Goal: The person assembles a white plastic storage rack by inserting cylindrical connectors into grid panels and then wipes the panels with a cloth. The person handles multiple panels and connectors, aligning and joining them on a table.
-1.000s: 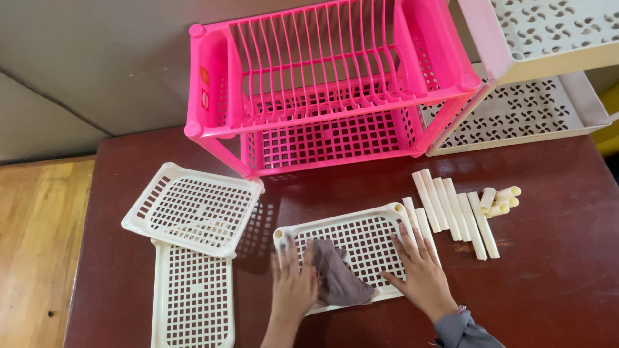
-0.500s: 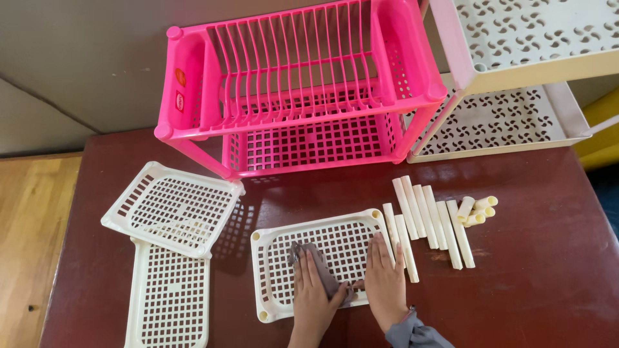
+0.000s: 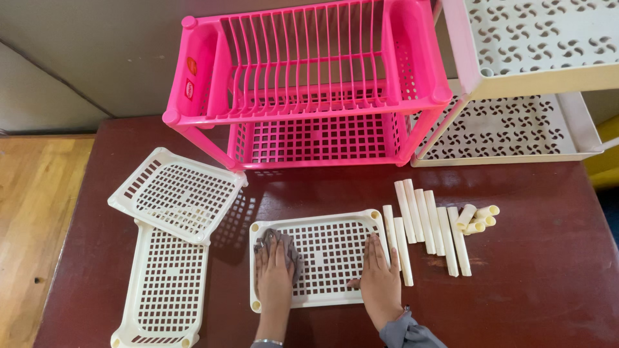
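Note:
A cream plastic grid tray point(image 3: 322, 229) lies flat on the dark red table point(image 3: 535, 270) in front of me. My left hand point(image 3: 274, 270) presses a grey cloth point(image 3: 290, 248) flat onto the tray's left part, fingers together on top of it. My right hand point(image 3: 379, 277) rests palm-down on the tray's right edge, fingers spread, holding nothing. Just right of that hand lie several cream plastic tubes point(image 3: 425, 222) side by side.
Two more cream grid trays point(image 3: 177, 193) point(image 3: 164, 290) overlap at the left. A pink two-tier dish rack point(image 3: 309, 84) stands at the back. A cream shelf unit point(image 3: 535, 109) stands at the back right. Short cream tube pieces point(image 3: 477, 219) lie beside the long ones. Wooden floor point(image 3: 32, 212) shows left.
My left hand slid the cloth from the tray's middle to its left corner. The right hand stayed on the tray's right edge. The camera view shifted slightly.

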